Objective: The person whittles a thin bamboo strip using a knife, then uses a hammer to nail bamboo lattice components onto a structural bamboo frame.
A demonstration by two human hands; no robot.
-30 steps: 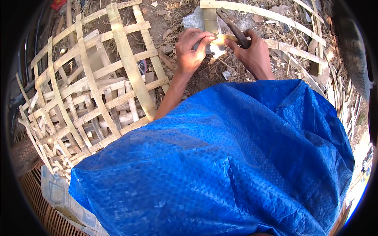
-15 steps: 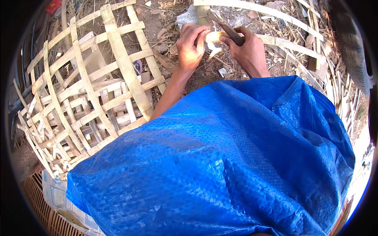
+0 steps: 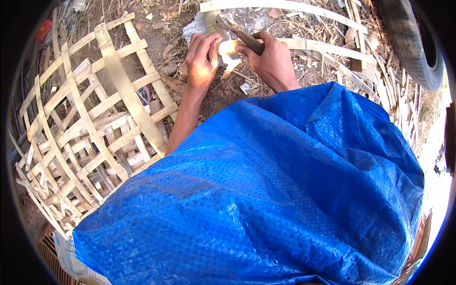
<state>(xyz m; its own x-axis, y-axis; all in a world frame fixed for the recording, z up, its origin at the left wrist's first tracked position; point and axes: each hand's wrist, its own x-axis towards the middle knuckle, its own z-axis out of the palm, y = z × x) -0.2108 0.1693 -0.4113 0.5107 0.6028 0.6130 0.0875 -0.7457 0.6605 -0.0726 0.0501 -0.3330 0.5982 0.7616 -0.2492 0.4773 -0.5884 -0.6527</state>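
Pale bamboo strips cross in a weave, and one strip (image 3: 323, 46) runs in from the right to my hands. My left hand (image 3: 202, 59) is closed on the near end of that strip, its fingers bent and pinched. Against the strip my right hand (image 3: 274, 64) presses its thumb, while its fingers wrap a dark brown, stick-like tool (image 3: 248, 40). The tool points up and left with a wider, rough far end. Whether it is a blade or a handle, I cannot tell. Small pale chips lie on the ground below the hands.
A large open lattice of bamboo strips (image 3: 109, 102) fills the left side. Blue woven tarp (image 3: 266, 190) covers my lap and the foreground. A tyre (image 3: 412, 45) stands at the upper right. A grey stone (image 3: 194, 27) lies beyond my left hand, among dry litter.
The whole view has shifted, so the hands, lattice and tarp appear further left and more of the tyre shows. Both hands keep the same hold on the strip and tool.
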